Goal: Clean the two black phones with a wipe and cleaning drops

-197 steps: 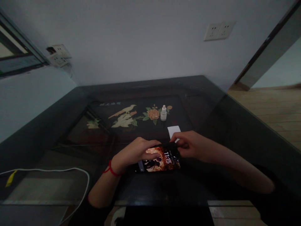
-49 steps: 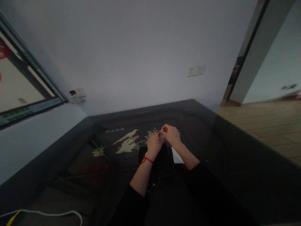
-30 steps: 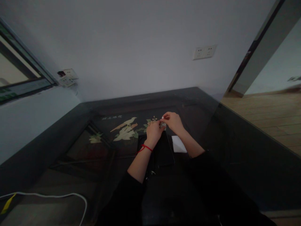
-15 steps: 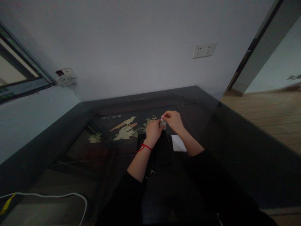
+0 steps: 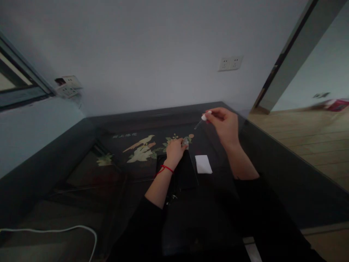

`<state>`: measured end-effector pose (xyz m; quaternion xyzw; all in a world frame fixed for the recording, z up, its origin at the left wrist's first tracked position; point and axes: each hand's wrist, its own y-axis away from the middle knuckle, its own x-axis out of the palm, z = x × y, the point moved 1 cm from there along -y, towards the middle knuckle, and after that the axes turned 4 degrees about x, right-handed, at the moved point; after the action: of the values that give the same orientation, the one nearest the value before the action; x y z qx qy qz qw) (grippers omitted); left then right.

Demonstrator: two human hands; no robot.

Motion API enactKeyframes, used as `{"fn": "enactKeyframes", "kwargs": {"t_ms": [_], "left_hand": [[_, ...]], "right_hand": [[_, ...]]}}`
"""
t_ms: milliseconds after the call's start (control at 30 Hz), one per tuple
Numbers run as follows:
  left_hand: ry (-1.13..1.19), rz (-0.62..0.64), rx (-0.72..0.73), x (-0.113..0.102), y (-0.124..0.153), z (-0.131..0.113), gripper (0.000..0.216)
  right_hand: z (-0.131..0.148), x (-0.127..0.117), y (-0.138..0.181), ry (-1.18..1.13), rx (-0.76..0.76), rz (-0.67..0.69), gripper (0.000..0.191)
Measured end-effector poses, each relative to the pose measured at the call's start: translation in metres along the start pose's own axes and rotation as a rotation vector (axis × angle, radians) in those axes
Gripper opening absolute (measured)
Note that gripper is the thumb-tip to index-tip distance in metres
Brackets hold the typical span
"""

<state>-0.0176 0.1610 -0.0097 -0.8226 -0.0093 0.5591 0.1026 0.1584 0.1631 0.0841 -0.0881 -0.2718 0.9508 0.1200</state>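
The dark glass-topped table (image 5: pixel 272 160) with its inlaid bird-and-flower panel carries everything, so the work is best kept low and over it. The flat black phone (image 5: pixel 181 174) lies screen-dark just below the left hand (image 5: pixel 176 149), and the white square wipe (image 5: pixel 203 163) sits just beside the phone's right edge. The left hand is closed round the small clear bottle (image 5: pixel 185 141), standing on the table; it should stay upright and pinned there. The right hand (image 5: pixel 225 125) is raised well apart from it, pinching the white-capped dropper (image 5: pixel 201 119) with its thin tip slanting down-left; keeping that tip pointed down and unshaken should stop drips.

Half a second earlier both hands met at the bottle; now the dropper is out and lifted away.
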Motion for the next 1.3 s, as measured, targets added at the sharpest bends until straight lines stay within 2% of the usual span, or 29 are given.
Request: {"fn": "enactKeyframes", "kwargs": {"t_ms": [67, 133, 267, 367, 633, 733, 833, 933, 1067, 1200, 1300], "left_hand": [[0.006, -0.005, 0.000, 0.000, 0.000, 0.000, 0.031], [0.012, -0.010, 0.003, 0.001, 0.000, -0.001, 0.031], [0.012, -0.018, 0.007, 0.001, -0.001, 0.000, 0.030], [0.002, -0.018, 0.008, 0.001, 0.000, 0.000, 0.029], [-0.028, 0.012, 0.006, 0.000, 0.000, 0.002, 0.033], [-0.034, 0.019, 0.002, 0.000, 0.001, 0.002, 0.033], [-0.038, 0.011, 0.004, 0.000, 0.001, 0.001, 0.033], [-0.045, -0.014, 0.010, 0.001, 0.001, 0.001, 0.032], [-0.050, -0.038, 0.016, 0.001, 0.000, 0.001, 0.031], [-0.065, -0.051, 0.022, 0.001, 0.002, 0.000, 0.030], [-0.072, -0.041, 0.019, 0.001, 0.002, -0.001, 0.031]], "right_hand": [[0.001, -0.018, 0.008, -0.009, 0.015, -0.022, 0.021], [-0.011, -0.027, 0.023, 0.075, 0.067, 0.069, 0.023], [-0.047, -0.027, 0.057, 0.221, 0.167, 0.196, 0.022], [-0.057, -0.024, 0.070, 0.241, 0.180, 0.229, 0.018], [-0.047, -0.025, 0.075, 0.243, 0.174, 0.274, 0.012], [-0.049, -0.025, 0.074, 0.216, 0.175, 0.247, 0.013], [-0.048, -0.022, 0.058, 0.174, 0.147, 0.188, 0.016], [-0.038, -0.011, 0.031, 0.132, 0.073, 0.120, 0.019], [-0.026, 0.020, 0.004, 0.119, -0.023, 0.100, 0.019], [-0.030, 0.049, 0.002, 0.163, -0.050, 0.146, 0.013], [-0.036, 0.057, 0.005, 0.198, -0.041, 0.176, 0.011]]}}
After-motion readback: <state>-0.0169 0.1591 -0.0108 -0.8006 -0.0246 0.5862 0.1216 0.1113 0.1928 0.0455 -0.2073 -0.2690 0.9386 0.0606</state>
